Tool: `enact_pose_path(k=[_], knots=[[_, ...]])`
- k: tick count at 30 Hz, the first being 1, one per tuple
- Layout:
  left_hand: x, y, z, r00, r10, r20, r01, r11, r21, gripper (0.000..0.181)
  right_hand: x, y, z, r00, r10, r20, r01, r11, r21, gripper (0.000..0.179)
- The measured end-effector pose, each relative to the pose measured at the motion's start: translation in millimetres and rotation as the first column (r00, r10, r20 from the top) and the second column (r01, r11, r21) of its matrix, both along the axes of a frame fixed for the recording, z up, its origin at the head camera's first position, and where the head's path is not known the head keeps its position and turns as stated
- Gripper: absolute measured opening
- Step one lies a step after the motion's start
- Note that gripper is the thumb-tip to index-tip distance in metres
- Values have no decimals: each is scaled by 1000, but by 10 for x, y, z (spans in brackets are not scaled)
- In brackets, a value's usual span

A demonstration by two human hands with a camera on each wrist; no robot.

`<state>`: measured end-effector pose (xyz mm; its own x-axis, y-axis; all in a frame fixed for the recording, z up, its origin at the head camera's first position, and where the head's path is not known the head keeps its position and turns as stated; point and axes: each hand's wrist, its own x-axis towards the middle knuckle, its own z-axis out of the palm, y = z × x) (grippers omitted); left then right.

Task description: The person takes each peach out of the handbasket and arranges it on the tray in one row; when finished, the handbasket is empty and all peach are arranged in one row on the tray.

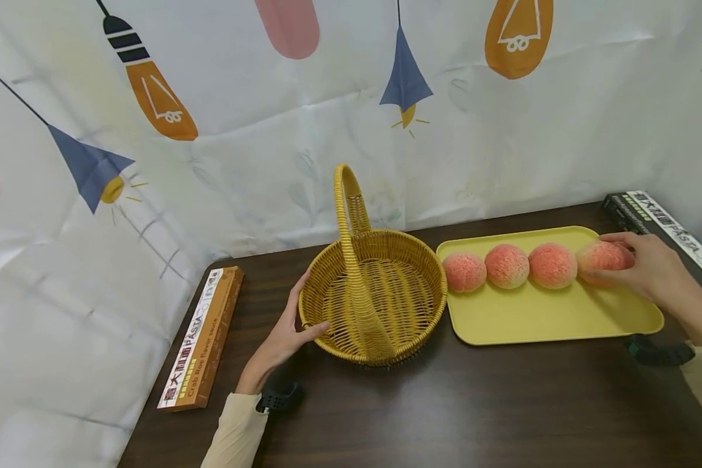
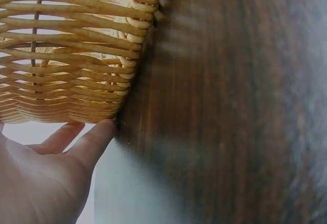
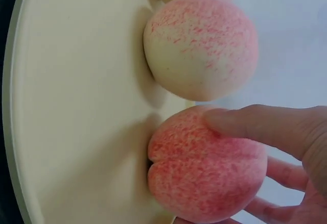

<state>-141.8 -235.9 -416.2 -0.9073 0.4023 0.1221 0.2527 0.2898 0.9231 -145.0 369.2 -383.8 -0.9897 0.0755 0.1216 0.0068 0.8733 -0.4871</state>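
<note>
My right hand (image 1: 643,266) grips a pink peach (image 3: 207,165) at the right end of a row on the yellow tray (image 1: 520,322). Its thumb presses on one side, with fingers around the other. Three more peaches (image 1: 507,266) line up to the left of it, along the tray's middle. On the left, a yellow woven basket (image 1: 406,237) with a tall arched handle stands upright and holds nothing. My left hand (image 1: 283,335) rests against its left side, thumb and fingers spread; in the left wrist view the fingertips (image 2: 108,126) touch the weave low down.
An orange pasta box (image 1: 213,338) lies at the table's left edge. A black pasta box (image 1: 667,224) lies at the right, behind my right arm. A printed white cloth (image 1: 269,162) hangs behind the dark wooden table (image 1: 444,416).
</note>
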Motion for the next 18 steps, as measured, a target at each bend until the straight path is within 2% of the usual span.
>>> enact_pose_path(k=[5, 12, 15, 18], knots=[[29, -15, -2, 1000, -2, -3, 2, 1000, 9, 101, -8, -8, 7, 999, -9, 43, 11, 999, -32, 76], [31, 2, 5, 1000, -4, -2, 4, 1000, 8, 100, 19, 15, -48, 997, -44, 60, 50, 993, -109, 83], [25, 12, 11, 1000, -11, 6, 11, 1000, 15, 101, 27, 7, -53, 1000, -13, 19, 15, 994, -107, 78], [23, 16, 12, 1000, -19, 4, 19, 1000, 18, 101, 34, -57, -22, 996, 40, -85, -48, 995, -87, 69]])
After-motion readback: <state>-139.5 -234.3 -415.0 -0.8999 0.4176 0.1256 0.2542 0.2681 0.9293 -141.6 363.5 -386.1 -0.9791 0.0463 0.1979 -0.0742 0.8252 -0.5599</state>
